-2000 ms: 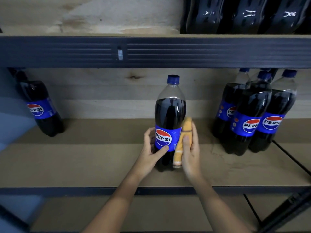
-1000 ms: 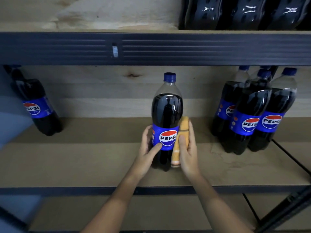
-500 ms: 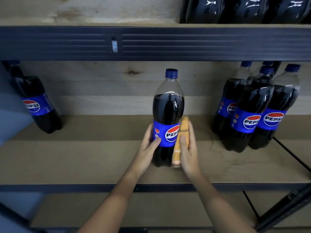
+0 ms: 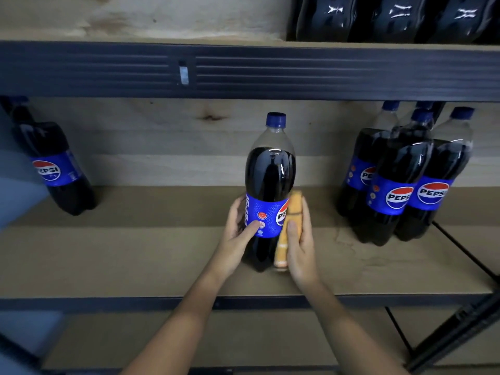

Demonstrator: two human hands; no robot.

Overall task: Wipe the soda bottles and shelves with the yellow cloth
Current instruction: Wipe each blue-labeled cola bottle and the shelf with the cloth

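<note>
A metal rack with dark ribbed beams carries shelves of pale brown board, backed by light, knotted wooden planks. The middle shelf (image 4: 135, 253) has a dull, matte face with a faint stain towards the right. One soda bottle (image 4: 269, 185) stands upright near its centre: clear plastic, rounded shoulders, dark cola, a blue cap and a glossy blue Pepsi label. The left hand (image 4: 238, 234) curls round the bottle's left side, thumb pressed on the label. The right hand (image 4: 300, 239) holds the yellow cloth (image 4: 288, 226), folded into a long, soft strip, flat against the bottle's right side, thumb over the cloth. At the far left a single bottle (image 4: 54, 169) of the same kind stands against the back planks. On the right a tight cluster of bottles (image 4: 405, 180) shows at least four blue caps; three labels are readable. On the upper shelf, three dark bottle bases (image 4: 392, 17) are in view, shiny with highlights.
</note>
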